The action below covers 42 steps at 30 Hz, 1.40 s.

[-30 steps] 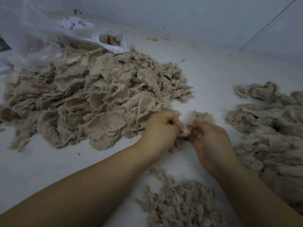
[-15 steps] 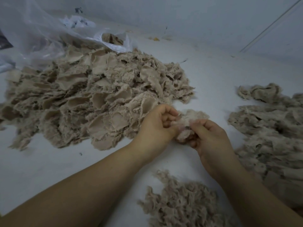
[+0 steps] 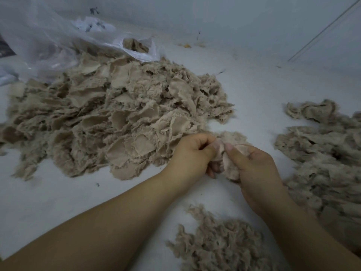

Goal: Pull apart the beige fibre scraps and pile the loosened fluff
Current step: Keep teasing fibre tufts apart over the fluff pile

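I have one scrap [image 3: 227, 163] pinched between both hands, left hand [image 3: 192, 153] and right hand [image 3: 254, 167] close together for a short tear. Fluff [image 3: 216, 243] sits just below them, handy for dropping; scrap heap [image 3: 117, 118] lies left.

Clear plastic bag [image 3: 48, 42], white surface [image 3: 254, 90]

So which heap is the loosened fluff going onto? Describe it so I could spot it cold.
Start at the big heap of flat scraps that fills the left of the white surface. Come towards the camera, past the left hand and right hand. The small fluff pile lies just below them, at the bottom edge. Unlike its neighbours, it is all wispy shreds, with no flat pieces.
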### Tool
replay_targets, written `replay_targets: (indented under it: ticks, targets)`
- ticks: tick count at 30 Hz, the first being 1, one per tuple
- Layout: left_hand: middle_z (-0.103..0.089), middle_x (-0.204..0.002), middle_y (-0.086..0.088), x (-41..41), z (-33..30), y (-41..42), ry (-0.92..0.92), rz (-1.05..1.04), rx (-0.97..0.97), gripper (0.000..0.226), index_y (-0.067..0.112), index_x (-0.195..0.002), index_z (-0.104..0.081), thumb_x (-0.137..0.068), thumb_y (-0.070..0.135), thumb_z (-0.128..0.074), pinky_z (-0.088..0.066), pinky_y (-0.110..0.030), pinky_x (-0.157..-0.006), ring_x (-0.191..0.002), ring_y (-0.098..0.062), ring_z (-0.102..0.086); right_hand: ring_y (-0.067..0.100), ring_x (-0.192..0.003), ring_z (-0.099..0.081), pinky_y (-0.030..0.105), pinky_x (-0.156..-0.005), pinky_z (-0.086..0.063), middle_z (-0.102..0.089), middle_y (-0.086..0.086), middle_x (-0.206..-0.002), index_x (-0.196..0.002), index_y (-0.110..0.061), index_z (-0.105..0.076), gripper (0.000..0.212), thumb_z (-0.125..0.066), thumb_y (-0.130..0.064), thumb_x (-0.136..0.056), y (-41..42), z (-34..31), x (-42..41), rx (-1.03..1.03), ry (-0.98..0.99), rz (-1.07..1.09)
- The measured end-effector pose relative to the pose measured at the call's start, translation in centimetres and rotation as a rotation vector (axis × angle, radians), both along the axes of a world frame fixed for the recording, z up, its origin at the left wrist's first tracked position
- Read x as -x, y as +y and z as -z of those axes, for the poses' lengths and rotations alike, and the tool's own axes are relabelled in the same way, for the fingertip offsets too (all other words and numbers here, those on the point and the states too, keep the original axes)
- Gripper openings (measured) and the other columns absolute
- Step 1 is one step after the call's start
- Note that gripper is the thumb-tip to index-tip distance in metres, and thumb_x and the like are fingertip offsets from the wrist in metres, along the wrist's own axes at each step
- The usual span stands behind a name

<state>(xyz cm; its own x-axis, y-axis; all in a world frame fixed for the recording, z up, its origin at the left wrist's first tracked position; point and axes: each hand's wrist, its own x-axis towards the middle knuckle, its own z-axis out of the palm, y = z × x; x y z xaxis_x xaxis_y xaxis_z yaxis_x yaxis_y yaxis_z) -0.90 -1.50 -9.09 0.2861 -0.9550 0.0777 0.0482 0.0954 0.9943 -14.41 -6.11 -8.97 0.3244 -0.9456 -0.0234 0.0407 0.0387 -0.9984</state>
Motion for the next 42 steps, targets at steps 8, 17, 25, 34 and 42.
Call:
replay_targets:
  ticks: [8,17,25,34,42]
  targets:
    - [-0.061,-0.065,-0.012,-0.7,-0.5,-0.2,0.105,-0.048,0.026,0.026,0.001,-0.085,-0.052,-0.105,0.012,-0.039,-0.045,-0.027,-0.043,-0.047,-0.022,-0.055,0.028,-0.056,-0.057,0.033,-0.051,-0.048,-0.064,0.013,-0.061,-0.065,-0.011,-0.069,0.021,-0.069,-0.028,-0.078,-0.3,0.1,-0.1,-0.017,0.046,0.013]
    - [-0.065,-0.072,-0.013,0.2,-0.5,0.2,0.183,0.19,-0.031,0.022,0.0,-0.102,-0.059,-0.081,0.006,-0.062,-0.05,-0.033,-0.048,-0.054,-0.027,-0.058,0.034,-0.051,-0.061,0.032,-0.048,-0.051,-0.064,0.025,-0.061,-0.064,-0.001,-0.066,0.043,-0.059,-0.027,-0.098,-0.1,-0.5,0.0,-0.085,-0.043,-0.073]
    - [-0.058,-0.066,-0.021,0.1,-0.5,0.4,0.123,-0.025,-0.016,0.032,-0.018,-0.087,-0.056,-0.097,0.012,-0.058,-0.051,-0.031,-0.046,-0.048,-0.026,-0.055,0.034,-0.071,-0.071,0.039,-0.062,-0.059,-0.073,0.021,-0.08,-0.079,-0.006,-0.073,0.014,-0.071,-0.017,-0.088,-0.3,0.1,0.0,-0.075,-0.005,0.055]
    - [-0.053,-0.067,-0.016,0.1,-0.8,0.7,0.015,0.068,-0.057,0.028,-0.015,-0.083,-0.062,-0.094,0.011,-0.061,-0.035,-0.026,-0.048,-0.053,-0.02,-0.044,0.027,-0.064,-0.072,0.029,-0.051,-0.056,-0.074,0.016,-0.072,-0.072,-0.009,-0.075,0.024,-0.067,-0.02,-0.092,0.2,-0.3,-0.2,-0.054,0.003,0.077]
    - [-0.055,-0.051,0.003,-2.1,-1.0,0.2,-0.088,-0.253,0.042,0.022,0.015,-0.071,-0.058,-0.091,0.009,-0.066,-0.036,-0.02,-0.042,-0.042,-0.008,-0.045,0.016,-0.05,-0.055,0.028,-0.047,-0.048,-0.06,0.005,-0.056,-0.061,-0.018,-0.072,0.032,-0.067,-0.02,-0.093,0.1,-0.5,0.0,-0.072,-0.05,0.138]
